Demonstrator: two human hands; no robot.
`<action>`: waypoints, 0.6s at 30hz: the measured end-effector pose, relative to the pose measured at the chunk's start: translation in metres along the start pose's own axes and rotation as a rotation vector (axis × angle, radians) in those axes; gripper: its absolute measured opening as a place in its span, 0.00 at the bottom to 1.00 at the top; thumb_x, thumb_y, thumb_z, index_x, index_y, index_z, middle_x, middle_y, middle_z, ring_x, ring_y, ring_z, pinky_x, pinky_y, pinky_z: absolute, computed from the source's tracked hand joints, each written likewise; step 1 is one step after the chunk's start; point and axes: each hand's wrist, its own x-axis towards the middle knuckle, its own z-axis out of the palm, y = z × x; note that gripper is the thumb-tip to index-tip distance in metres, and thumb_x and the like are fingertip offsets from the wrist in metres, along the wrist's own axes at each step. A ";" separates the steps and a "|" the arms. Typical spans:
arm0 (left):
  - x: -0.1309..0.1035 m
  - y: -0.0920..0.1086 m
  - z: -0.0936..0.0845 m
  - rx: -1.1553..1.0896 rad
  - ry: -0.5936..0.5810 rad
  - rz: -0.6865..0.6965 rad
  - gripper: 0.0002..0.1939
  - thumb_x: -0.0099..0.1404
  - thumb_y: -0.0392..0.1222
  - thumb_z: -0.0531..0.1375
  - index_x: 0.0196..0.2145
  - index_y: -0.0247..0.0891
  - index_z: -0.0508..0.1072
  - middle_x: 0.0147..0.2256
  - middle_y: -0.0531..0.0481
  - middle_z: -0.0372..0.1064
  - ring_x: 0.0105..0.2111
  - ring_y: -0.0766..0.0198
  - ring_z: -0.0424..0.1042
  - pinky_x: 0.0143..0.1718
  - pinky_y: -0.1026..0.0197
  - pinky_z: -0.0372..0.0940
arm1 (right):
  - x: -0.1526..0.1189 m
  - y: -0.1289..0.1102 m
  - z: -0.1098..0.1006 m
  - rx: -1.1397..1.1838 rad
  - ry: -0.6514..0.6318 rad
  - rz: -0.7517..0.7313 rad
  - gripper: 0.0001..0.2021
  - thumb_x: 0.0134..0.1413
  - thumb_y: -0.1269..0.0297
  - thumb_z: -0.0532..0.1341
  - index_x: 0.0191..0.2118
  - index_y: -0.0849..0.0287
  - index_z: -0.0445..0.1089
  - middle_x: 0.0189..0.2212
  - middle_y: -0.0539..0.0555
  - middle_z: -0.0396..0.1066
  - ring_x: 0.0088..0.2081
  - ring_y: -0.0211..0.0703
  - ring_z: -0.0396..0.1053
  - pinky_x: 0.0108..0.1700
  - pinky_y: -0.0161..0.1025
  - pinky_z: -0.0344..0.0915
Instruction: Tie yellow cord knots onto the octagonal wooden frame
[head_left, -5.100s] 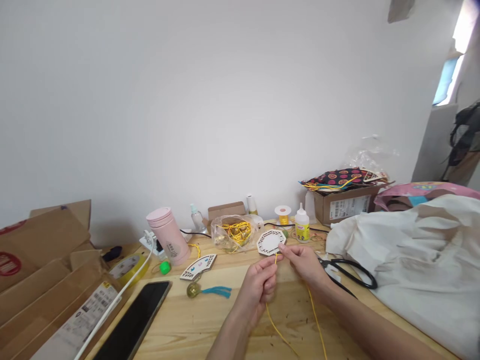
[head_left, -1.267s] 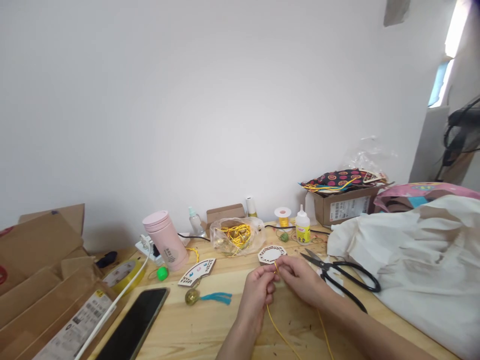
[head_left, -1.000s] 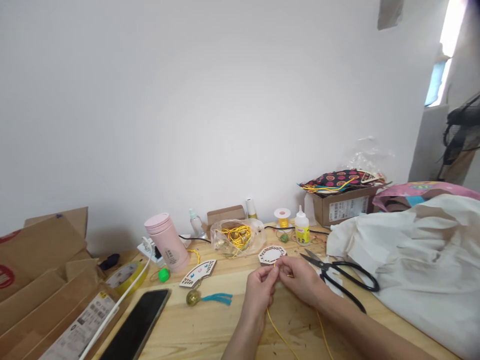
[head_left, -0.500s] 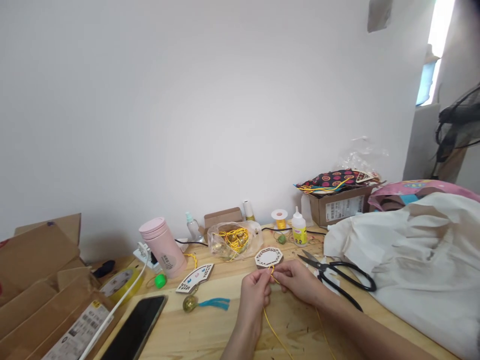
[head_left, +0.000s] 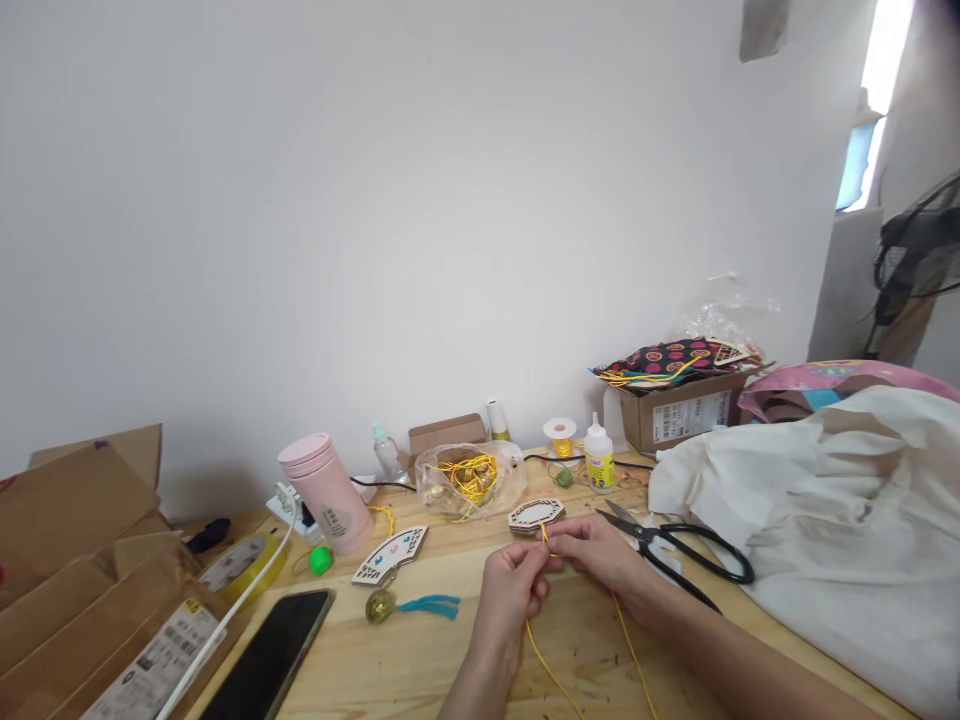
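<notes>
My left hand (head_left: 517, 580) pinches a thin yellow cord (head_left: 546, 668) near its loop. Close beside it, my right hand (head_left: 596, 552) is closed on the same cord, fingertips almost touching the left ones. Two ends of the cord hang down over the wooden table. Just beyond my fingers, the cord reaches an octagonal wooden piece (head_left: 536, 514) with cut-out edges, which looks tilted. To the left lies a fan-shaped wooden piece (head_left: 390, 555) with a gold bell (head_left: 379, 606) and a blue tassel (head_left: 429, 607).
Black-handled scissors (head_left: 675, 548) lie right of my hands. Behind stand a glue bottle (head_left: 599, 458), a thread spool (head_left: 559, 440) and a plastic bag (head_left: 427, 478) of yellow cord. Leftward are a pink tumbler (head_left: 326, 495), a phone (head_left: 266, 655) and a cardboard box (head_left: 90, 560). White cloth (head_left: 832, 520) covers the right.
The octagonal piece has tipped and looks flatter. My right hand has shifted slightly, and the right-hand cord end shows more, lying further left. Both hands keep hold of the cord.
</notes>
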 end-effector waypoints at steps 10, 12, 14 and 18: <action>0.001 -0.002 0.001 0.054 0.045 0.058 0.14 0.41 0.46 0.63 0.20 0.30 0.72 0.11 0.58 0.56 0.12 0.77 0.46 0.14 0.70 0.37 | -0.002 -0.006 0.003 0.014 0.141 0.074 0.05 0.34 0.65 0.57 0.19 0.61 0.65 0.15 0.45 0.60 0.18 0.33 0.55 0.21 0.30 0.50; 0.003 -0.002 0.000 0.061 0.066 0.094 0.13 0.39 0.45 0.64 0.19 0.30 0.72 0.12 0.57 0.59 0.13 0.76 0.48 0.15 0.70 0.39 | -0.001 -0.006 0.003 0.010 0.142 0.088 0.05 0.34 0.65 0.57 0.19 0.61 0.64 0.13 0.45 0.57 0.17 0.33 0.53 0.19 0.30 0.48; 0.004 -0.002 -0.002 0.061 0.081 0.087 0.13 0.39 0.44 0.64 0.19 0.31 0.71 0.13 0.56 0.61 0.11 0.77 0.47 0.14 0.70 0.39 | 0.000 -0.005 0.003 0.006 0.139 0.096 0.05 0.34 0.64 0.57 0.19 0.60 0.64 0.12 0.44 0.54 0.16 0.33 0.51 0.18 0.30 0.46; 0.002 0.002 -0.004 0.035 0.090 0.038 0.14 0.40 0.47 0.63 0.21 0.32 0.70 0.17 0.53 0.66 0.09 0.79 0.42 0.12 0.71 0.35 | 0.001 -0.004 0.003 -0.001 0.126 0.101 0.06 0.34 0.63 0.57 0.19 0.60 0.62 0.10 0.42 0.50 0.14 0.32 0.48 0.17 0.30 0.43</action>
